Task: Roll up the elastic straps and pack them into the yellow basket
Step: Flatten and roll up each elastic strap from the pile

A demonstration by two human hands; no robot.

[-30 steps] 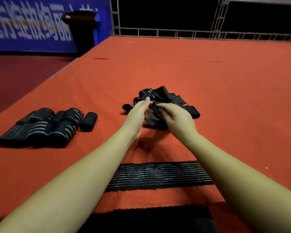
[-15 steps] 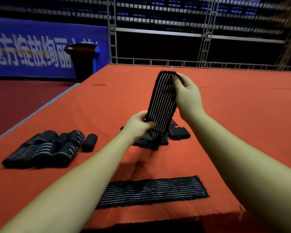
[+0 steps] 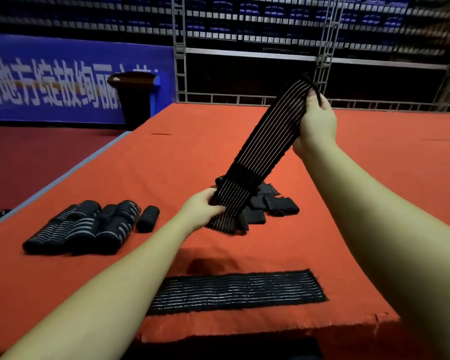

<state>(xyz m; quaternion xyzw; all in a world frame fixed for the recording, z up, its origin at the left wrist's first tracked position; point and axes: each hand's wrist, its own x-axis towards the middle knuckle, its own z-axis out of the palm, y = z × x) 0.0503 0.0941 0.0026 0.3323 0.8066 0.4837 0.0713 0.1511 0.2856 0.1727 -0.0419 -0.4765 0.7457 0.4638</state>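
I see a black strap (image 3: 260, 157) with thin white stripes held up in the air, stretched in a slant between the two hands. The right hand (image 3: 316, 123) is the high one: its fingers and thumb pinch the top end of the strap. The left hand (image 3: 203, 207) is low, just above the cloth (image 3: 166, 157), and its fingers are curled round the strap near the bottom end. The short end below this hand hangs down to the pile (image 3: 268, 207) of loose straps, which lies on the red cloth behind it.

On the left side of the cloth lie the rolls (image 3: 89, 227), many black rolled straps close together, with one small roll just beside them on the right. Near me, a flat strap (image 3: 234, 292) lies spread across the cloth, close to its near edge and well apart from the pile.

I cannot see a basket here.
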